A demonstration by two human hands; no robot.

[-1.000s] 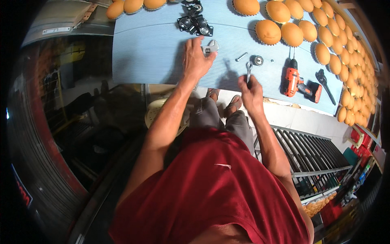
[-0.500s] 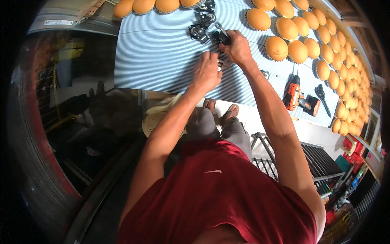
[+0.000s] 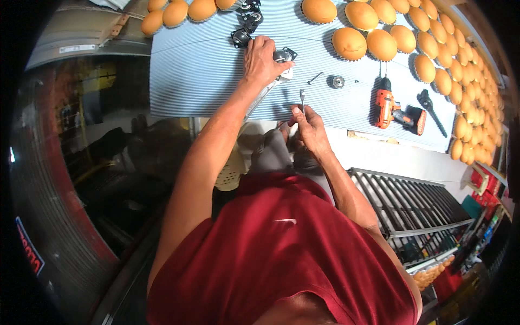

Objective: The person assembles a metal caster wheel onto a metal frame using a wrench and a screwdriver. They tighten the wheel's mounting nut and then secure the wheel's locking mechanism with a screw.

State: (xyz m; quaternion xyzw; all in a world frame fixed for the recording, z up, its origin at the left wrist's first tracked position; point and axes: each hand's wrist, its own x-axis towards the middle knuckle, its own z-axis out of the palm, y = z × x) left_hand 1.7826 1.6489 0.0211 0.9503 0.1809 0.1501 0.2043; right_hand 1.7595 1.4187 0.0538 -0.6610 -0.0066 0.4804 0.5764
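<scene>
My left hand (image 3: 262, 62) is closed on a black caster (image 3: 281, 56) with a mounting plate, over the pale blue ribbed tabletop (image 3: 189, 76). A slim silvery metal bar (image 3: 261, 102) runs from beneath this hand toward the table's near edge. Held low at that edge, my right hand (image 3: 311, 129) grips a small silver wrench (image 3: 303, 97), its head pointing away from me. Between the hands and the cakes lie a bolt (image 3: 315, 78), a loose small wheel (image 3: 338, 82) and a tiny nut (image 3: 356, 81). Several black casters (image 3: 241, 37) sit just beyond my left hand.
Rows of golden cakes (image 3: 349, 43) in fluted cups cover the far and right side. An orange cordless drill (image 3: 384, 108) and a black-handled tool (image 3: 430, 111) lie at right. Below the table stands a black slatted rack (image 3: 411, 200); a pale perforated stool (image 3: 232, 170) is by my legs.
My right hand has drawn back toward me with the wrench. My left hand has moved farther up the table onto the caster, uncovering the bolt and small wheel.
</scene>
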